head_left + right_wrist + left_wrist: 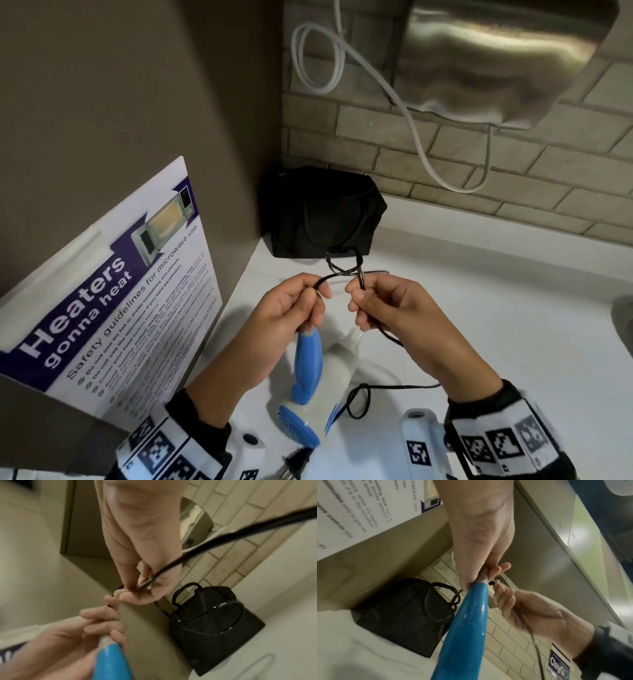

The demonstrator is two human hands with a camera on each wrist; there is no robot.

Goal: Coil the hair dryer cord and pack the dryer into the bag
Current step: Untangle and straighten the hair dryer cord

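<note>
Just in front of the bag (pixel 322 212), above the white desk (pixel 479 308), we hold the dryer (pixel 308 383) with its blue handle up and its body hanging down toward us. Our left hand (pixel 291 315) is clenched round the top of the handle, where the ribbed cord collar comes out, and the left wrist view shows its fingers (pixel 498 569) curled over that collar. Our right hand (pixel 383 311) pinches the black cord (pixel 342 274) between thumb and forefinger, just beside the left hand and nearer the bag than the dryer body. Between the two hands the cord crosses itself in a small loop or two that reach toward the bag's front face.

We judge that we are early in the coiling step: only the first turns are made near the handle. On our side of the bag, a long slack run of cord trails from the right hand down across the desk and curls into a loose loop by the dryer body, and the plug (pixel 294 466) lies still farther from the bag, at the near edge of view.

Next we need the right hand to draw up slack and lay another loop into the left hand's grip, keeping the turns even and untwisted. The bag stands in the corner, and we cannot tell whether it is open.
</note>
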